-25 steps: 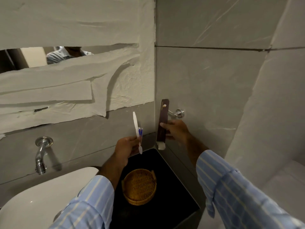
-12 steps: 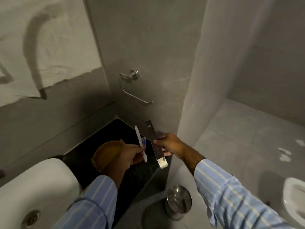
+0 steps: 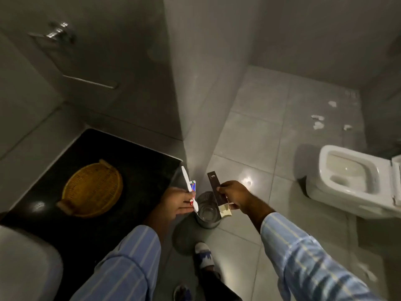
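My left hand (image 3: 176, 202) grips a white toothbrush (image 3: 186, 178) together with a small toothpaste tube (image 3: 192, 185); both stick up past my fingers. My right hand (image 3: 233, 195) pinches a long dark brown carton (image 3: 214, 187) whose open cream flap (image 3: 225, 210) hangs at the lower end. Both hands hover above a steel waste bin (image 3: 207, 213) standing on the floor, and the carton's open end is over the bin's mouth.
A woven wicker basket (image 3: 92, 190) sits on the black counter (image 3: 134, 161). A white basin (image 3: 26, 268) is at lower left, a toilet (image 3: 355, 181) at right. A towel bar (image 3: 91, 82) hangs on the wall. Paper scraps (image 3: 318, 124) lie on the tiled floor. My shoe (image 3: 202, 255) is near the bin.
My view has swung down and right from the wall to the floor. Both hands dropped with their items, from beside the towel bar to above the steel bin.
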Demonstrator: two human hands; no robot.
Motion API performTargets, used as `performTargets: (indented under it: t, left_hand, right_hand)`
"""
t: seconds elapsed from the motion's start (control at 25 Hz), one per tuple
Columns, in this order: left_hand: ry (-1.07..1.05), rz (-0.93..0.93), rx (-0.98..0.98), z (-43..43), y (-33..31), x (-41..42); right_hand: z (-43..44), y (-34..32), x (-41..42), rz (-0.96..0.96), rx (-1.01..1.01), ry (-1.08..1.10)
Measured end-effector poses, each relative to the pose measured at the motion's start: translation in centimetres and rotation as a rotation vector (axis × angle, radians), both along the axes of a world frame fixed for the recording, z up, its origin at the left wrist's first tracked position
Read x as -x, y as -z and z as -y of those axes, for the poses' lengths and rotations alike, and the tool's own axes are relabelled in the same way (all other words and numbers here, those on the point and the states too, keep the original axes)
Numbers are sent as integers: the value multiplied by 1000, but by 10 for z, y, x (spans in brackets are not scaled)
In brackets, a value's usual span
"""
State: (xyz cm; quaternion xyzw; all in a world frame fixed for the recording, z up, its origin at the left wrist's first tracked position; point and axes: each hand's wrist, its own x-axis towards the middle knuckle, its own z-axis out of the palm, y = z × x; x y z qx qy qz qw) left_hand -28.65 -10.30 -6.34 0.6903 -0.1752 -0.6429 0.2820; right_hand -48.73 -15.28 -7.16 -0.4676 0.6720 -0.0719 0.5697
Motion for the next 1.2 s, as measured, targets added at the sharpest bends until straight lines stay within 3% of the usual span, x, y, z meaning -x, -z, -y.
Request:
performTargets:
  t: [0.36,0.56,0.72,0.92,1.04,1.2]
  left_hand:
    - [20,33,-146,25,113,19]
    - [36,51,-187,32,141,8]
    - [41,54,-185,33,139,0]
    - [212,128,-124,42,98,-12]
    - [325,147,-7,51,56,-28]
    - [397,315,228,62,-11,-64]
  right_hand:
    - [-9,158,24,80,-350,228]
    - [14,193,18,195,-439,356]
    - [27,186,10,210,-435,363]
    - [47,137,-19,210,-206,42]
    - [65,86,-41,405,-197,-9]
    - [87,13,-65,621,-361,-154]
